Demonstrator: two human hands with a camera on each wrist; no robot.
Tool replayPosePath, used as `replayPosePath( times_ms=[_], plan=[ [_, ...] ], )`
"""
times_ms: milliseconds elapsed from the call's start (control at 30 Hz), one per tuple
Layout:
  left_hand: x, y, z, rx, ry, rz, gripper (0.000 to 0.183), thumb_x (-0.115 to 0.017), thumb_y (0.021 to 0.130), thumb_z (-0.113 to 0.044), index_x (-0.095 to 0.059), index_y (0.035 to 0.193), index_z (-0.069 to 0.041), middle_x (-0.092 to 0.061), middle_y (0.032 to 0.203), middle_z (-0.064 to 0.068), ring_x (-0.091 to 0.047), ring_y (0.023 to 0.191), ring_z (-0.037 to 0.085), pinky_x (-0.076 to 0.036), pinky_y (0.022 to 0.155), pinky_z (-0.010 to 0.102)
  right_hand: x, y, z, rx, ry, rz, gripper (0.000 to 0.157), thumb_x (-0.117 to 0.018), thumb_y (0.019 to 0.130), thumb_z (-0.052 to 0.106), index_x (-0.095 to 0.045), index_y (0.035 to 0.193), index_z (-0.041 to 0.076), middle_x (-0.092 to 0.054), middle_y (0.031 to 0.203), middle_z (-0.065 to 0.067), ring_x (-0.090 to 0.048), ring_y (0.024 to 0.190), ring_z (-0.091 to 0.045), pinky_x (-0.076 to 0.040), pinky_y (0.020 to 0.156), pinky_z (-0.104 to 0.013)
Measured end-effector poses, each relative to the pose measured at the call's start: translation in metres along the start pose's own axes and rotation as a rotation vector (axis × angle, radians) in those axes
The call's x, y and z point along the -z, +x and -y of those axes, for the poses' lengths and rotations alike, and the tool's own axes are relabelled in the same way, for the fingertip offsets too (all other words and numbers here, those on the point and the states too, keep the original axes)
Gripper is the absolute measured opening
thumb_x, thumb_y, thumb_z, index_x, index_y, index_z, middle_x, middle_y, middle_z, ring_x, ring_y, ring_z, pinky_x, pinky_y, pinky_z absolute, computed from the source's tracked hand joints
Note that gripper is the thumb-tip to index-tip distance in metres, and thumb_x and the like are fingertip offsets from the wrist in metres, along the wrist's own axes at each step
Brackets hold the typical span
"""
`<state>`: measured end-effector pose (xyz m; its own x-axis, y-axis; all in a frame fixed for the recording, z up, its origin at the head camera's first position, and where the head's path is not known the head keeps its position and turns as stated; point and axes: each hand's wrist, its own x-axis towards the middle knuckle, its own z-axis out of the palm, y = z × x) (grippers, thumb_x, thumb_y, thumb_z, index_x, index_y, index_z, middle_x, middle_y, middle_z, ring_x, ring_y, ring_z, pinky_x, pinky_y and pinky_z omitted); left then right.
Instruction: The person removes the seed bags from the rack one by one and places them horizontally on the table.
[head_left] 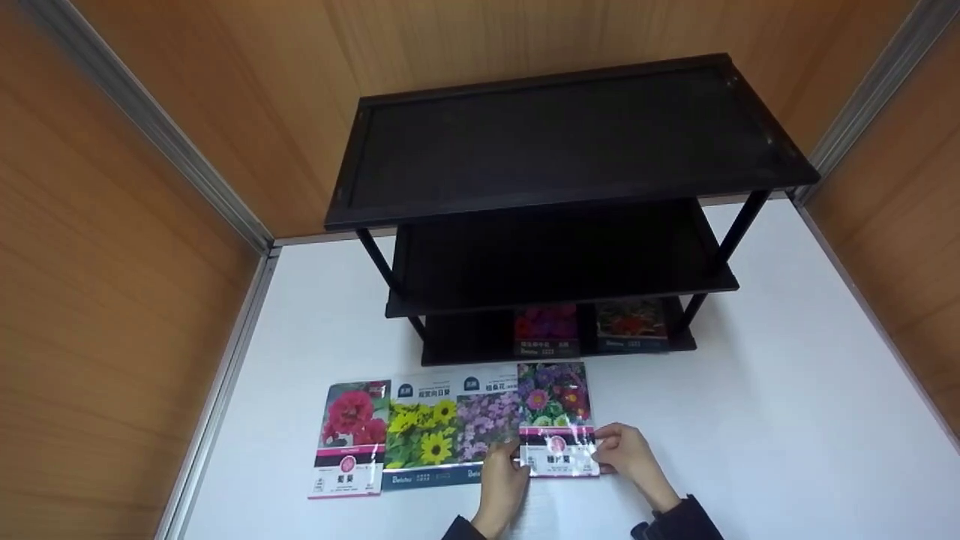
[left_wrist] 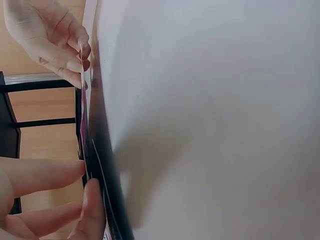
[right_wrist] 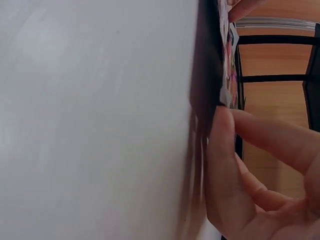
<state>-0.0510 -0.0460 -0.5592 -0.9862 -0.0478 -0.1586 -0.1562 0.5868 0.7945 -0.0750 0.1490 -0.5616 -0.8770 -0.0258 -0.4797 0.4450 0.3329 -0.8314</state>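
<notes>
A flower seed packet (head_left: 556, 409) with a pink band lies just in front of the shelf, held by both hands. My left hand (head_left: 501, 484) pinches its lower left edge between thumb and fingers. At its lower right edge, my right hand (head_left: 628, 454) pinches with thumb and forefinger. The left wrist view shows the packet (left_wrist: 83, 112) edge-on, raised off the white table along this side. To its left lie a purple-flowered packet (head_left: 487, 420), a yellow sunflower packet (head_left: 424, 435) and a pink-flowered packet (head_left: 352, 431), side by side in a row.
A black three-tier shelf (head_left: 570, 142) stands on the white table (head_left: 787, 375) behind the packets. On its bottom tier lie a packet with magenta flowers (head_left: 547, 326) and one with red flowers (head_left: 632, 325). Wooden panels (head_left: 97, 300) enclose the table at the sides and back.
</notes>
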Motion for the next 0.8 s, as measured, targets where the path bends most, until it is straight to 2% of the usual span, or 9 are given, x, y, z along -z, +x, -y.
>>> replayPosePath(
  times_ms=[167,400,600,800],
  plan=[
    [-0.0019,-0.0004,0.0004,-0.019,0.022,-0.010,0.031,-0.055,0.062,0.015,-0.063,0.092,0.009,-0.053,0.073,0.004,-0.044,0.064,0.013,-0.037,0.053,0.023,-0.0027,0.0001,-0.0003,-0.011,-0.063,-0.040,0.029,-0.061,0.068,-0.011,-0.055,0.097,-0.011,-0.058,0.068,-0.013,-0.054,0.054,-0.013,-0.049,0.052,-0.028],
    [-0.0042,-0.0012,0.0005,-0.020,0.025,0.003,0.033,-0.056,0.064,0.015,-0.062,0.096,0.010,-0.056,0.078,0.006,-0.050,0.072,0.017,-0.041,0.059,0.027,-0.0026,-0.0019,0.0012,0.017,-0.132,-0.072,0.030,-0.062,0.067,-0.010,-0.056,0.096,-0.011,-0.055,0.063,-0.005,-0.052,0.052,-0.013,-0.048,0.050,-0.027],
    [-0.0052,-0.0019,0.0001,-0.016,0.035,-0.011,0.033,-0.055,0.063,0.015,-0.063,0.095,0.007,-0.055,0.080,0.007,-0.052,0.075,0.018,-0.043,0.061,0.029,-0.0017,-0.0020,0.0016,0.023,-0.140,-0.068,0.032,-0.061,0.066,-0.010,-0.056,0.098,-0.012,-0.056,0.062,-0.005,-0.052,0.051,-0.012,-0.047,0.048,-0.025],
    [-0.0047,-0.0023,-0.0022,0.018,0.064,0.001,0.035,-0.057,0.064,0.014,-0.061,0.098,0.011,-0.054,0.083,0.010,-0.055,0.077,0.022,-0.046,0.065,0.035,-0.0012,-0.0024,0.0020,0.021,-0.144,-0.074,0.033,-0.062,0.067,-0.009,-0.056,0.099,-0.012,-0.056,0.061,-0.003,-0.052,0.051,-0.012,-0.048,0.050,-0.025]
  ],
)
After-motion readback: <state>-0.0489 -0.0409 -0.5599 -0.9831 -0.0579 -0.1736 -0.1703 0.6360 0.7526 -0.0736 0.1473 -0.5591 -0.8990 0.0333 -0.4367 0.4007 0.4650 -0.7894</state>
